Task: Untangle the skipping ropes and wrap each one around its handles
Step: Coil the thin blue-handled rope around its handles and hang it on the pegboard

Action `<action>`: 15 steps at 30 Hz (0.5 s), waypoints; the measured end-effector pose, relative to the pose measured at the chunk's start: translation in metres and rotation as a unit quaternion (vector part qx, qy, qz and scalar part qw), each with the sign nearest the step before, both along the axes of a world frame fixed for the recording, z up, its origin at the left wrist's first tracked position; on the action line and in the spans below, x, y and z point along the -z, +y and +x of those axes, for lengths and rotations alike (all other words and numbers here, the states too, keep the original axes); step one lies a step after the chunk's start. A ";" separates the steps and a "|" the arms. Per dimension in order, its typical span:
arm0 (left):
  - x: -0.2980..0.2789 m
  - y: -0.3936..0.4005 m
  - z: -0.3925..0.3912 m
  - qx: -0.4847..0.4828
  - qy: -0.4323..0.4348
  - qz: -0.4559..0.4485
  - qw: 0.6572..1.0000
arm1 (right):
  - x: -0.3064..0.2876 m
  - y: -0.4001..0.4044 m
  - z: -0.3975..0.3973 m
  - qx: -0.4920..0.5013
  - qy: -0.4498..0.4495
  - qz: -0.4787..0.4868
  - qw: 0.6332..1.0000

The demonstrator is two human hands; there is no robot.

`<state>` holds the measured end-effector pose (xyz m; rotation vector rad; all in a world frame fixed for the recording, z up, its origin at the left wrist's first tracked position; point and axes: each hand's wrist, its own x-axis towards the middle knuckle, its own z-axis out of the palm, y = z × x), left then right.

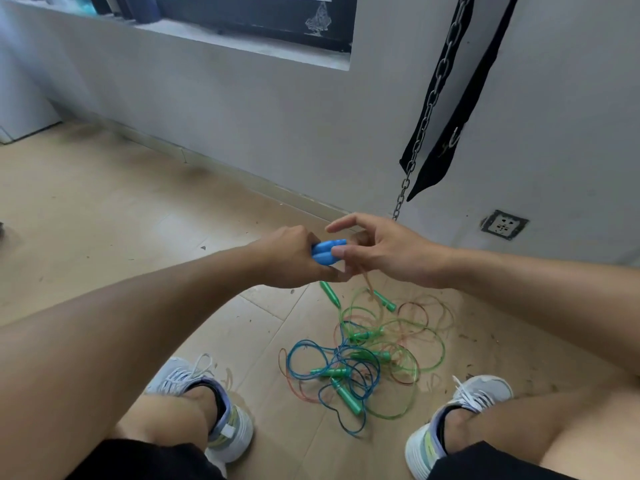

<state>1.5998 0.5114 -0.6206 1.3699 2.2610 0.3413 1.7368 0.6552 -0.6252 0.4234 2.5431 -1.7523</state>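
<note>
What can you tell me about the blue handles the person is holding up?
The blue handles are a pair of smooth, rounded pieces, plastic by the look, held side by side and roughly level above the floor. The left hand grips them, hiding most of their length; only the rounded ends stick out. The right hand touches those ends with its thumb, its fingers spread loosely. A thin, pale cord seems to hang from them towards the tangled ropes below.

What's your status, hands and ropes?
Left hand grips blue handles; right hand open beside them. Tangled ropes on floor between shoes. Nothing blocking.
</note>
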 end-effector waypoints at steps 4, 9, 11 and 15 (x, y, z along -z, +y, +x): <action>0.002 -0.001 -0.004 0.009 0.013 -0.013 1.000 | 0.002 0.009 -0.001 0.032 0.009 -0.038 0.999; 0.003 -0.006 -0.010 -0.006 0.036 0.005 0.999 | -0.001 0.013 0.001 0.022 -0.012 0.035 0.999; 0.004 -0.007 -0.011 -0.012 0.064 0.028 0.997 | -0.001 0.015 0.000 0.014 -0.019 0.076 0.997; 0.005 -0.007 -0.011 -0.010 0.130 0.030 0.991 | -0.001 0.016 0.000 -0.004 -0.017 0.079 0.997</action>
